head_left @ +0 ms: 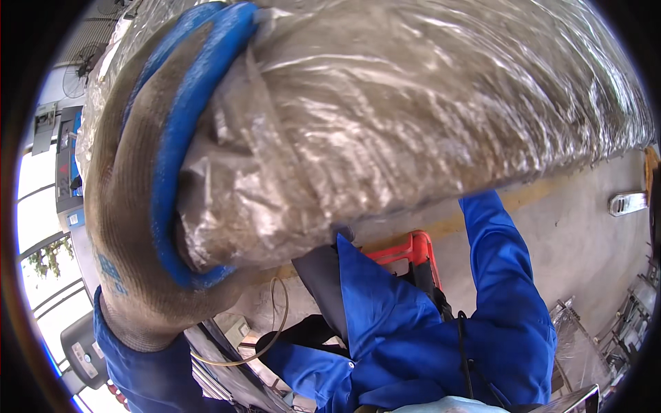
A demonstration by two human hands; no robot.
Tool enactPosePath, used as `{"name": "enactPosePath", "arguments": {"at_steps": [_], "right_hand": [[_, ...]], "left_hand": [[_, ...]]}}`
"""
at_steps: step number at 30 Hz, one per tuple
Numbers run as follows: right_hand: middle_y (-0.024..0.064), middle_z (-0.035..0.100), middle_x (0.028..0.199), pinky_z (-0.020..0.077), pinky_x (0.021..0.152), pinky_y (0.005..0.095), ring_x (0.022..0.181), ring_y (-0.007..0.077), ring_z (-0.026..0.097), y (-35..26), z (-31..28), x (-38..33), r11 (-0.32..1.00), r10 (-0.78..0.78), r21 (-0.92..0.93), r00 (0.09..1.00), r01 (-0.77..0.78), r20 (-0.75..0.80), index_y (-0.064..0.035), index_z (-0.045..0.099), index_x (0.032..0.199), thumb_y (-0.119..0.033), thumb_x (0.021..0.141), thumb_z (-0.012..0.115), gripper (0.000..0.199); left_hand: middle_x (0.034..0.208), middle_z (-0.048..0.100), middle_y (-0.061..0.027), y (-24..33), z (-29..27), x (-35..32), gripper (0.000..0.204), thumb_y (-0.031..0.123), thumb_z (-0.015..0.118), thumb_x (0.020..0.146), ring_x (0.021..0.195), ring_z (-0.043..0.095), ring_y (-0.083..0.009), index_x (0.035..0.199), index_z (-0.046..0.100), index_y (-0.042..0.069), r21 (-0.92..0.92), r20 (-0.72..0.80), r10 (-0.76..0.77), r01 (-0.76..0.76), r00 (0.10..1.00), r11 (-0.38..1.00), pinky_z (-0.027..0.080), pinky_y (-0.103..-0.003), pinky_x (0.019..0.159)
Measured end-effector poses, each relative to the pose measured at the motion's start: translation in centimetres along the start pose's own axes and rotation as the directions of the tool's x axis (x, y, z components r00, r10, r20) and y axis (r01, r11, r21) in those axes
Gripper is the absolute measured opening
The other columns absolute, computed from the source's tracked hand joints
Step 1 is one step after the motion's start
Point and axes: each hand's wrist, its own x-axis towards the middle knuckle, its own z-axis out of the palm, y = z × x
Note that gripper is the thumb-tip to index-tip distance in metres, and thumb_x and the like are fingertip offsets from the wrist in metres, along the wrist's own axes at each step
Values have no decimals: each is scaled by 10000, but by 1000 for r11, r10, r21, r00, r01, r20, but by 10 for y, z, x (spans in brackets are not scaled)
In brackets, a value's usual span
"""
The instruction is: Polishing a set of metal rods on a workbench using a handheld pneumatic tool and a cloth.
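Observation:
A large bundle wrapped in creased, shiny clear plastic [385, 117] fills the upper part of the head view, very close. What lies inside the wrapping looks brownish, and I cannot make out its kind. My left hand [148, 158], in a dirty grey knitted glove with a blue coated palm, is closed around the bundle's left end. Its fingers reach over the top, and part of the glove curls under the lower edge. My right arm, in a blue sleeve [502, 255], goes up behind the bundle's lower edge. The bundle hides my right hand.
Below the bundle is a red plastic frame, perhaps a stool [416, 248], on the concrete floor [585, 227]. A thin yellowish hose [275, 330] loops near my legs. Metal parts [630, 316] lie at the right. Machine panels [69, 165] and windows [51, 272] stand at the left.

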Motion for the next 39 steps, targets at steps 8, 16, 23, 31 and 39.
{"name": "enactPosePath", "arguments": {"at_steps": [8, 16, 23, 31, 39], "right_hand": [[123, 490, 1457, 410, 1101, 365, 1318, 219, 495, -65, -9, -88, 986, 45, -131, 910, -108, -413, -143, 415, 1483, -381, 1041, 376, 504], [127, 505, 1436, 343, 1134, 389, 1312, 246, 488, 56, 88, -132, 950, 39, -243, 848, -195, -528, -106, 394, 1493, -432, 978, 494, 617], [130, 521, 1415, 275, 1166, 414, 1307, 273, 481, 188, 173, -184, 889, 22, -339, 768, -307, -639, -69, 373, 1503, -483, 916, 611, 757], [116, 399, 1508, 244, 1190, 465, 1411, 263, 345, 10, -24, -176, 670, -336, -614, 908, 417, 250, -202, 320, 1531, -656, 905, 483, 791], [88, 344, 1554, 211, 1206, 486, 1446, 271, 293, 101, -4, -114, 504, -346, -576, 761, 644, 548, -255, 309, 1533, -706, 929, 330, 754]], "left_hand": [[1407, 474, -239, 9, 3, -5, 882, 214, 792, 641, 1288, 476, -426, 1420, 431, 16, -189, -29, -189, 180, 982, 965, 412, -562, 1091], [1351, 518, -238, 0, 12, 7, 904, 264, 815, 579, 1190, 540, -404, 1377, 482, 2, -170, -63, -108, 96, 992, 981, 469, -514, 1024], [1404, 491, -225, -6, 11, 0, 860, 233, 790, 654, 1284, 489, -410, 1412, 446, 16, -140, -115, -38, 22, 993, 990, 414, -552, 1093], [1412, 491, -215, 3, -3, 7, 872, 265, 818, 662, 1286, 488, -412, 1414, 449, 23, -22, 21, -85, 86, 996, 996, 411, -544, 1098], [1396, 507, -210, 0, 9, 13, 880, 287, 831, 674, 1281, 497, -401, 1415, 444, 13, -144, -118, -1, -16, 993, 989, 416, -537, 1097]]}}
